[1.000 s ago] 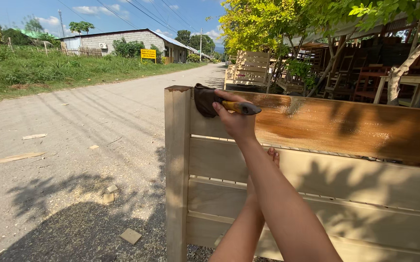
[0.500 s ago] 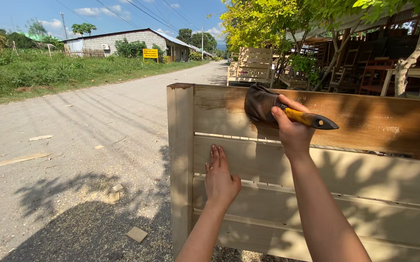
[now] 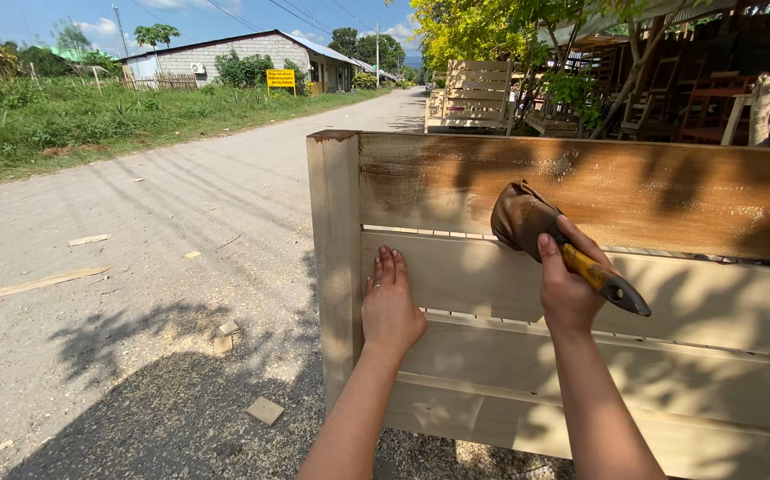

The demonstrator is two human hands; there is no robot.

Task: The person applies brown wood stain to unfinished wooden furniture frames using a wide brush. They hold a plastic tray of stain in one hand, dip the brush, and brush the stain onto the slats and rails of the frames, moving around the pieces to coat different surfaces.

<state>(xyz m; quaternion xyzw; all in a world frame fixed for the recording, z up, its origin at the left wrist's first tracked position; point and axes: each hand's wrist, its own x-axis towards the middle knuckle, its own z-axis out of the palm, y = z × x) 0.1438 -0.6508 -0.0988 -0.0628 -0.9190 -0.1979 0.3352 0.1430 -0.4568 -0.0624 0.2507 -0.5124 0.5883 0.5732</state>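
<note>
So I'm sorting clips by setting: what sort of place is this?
Likely an outdoor roadside woodworking yard: the right hand brushes stain on a slatted wooden panel, wooden furniture stands behind, and a road runs alongside.

A sunlit gravel road (image 3: 180, 204) runs past green grass (image 3: 65, 124), a block building (image 3: 234, 58), and stacked wooden furniture (image 3: 469, 93).

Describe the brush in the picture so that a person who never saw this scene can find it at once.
Start at the big slatted wooden panel standing beside the road. Its top board is stained brown, the lower ones pale. The brush lies against that board's lower edge, gripped by the right hand: yellow handle, wide brown-soaked head.
</note>
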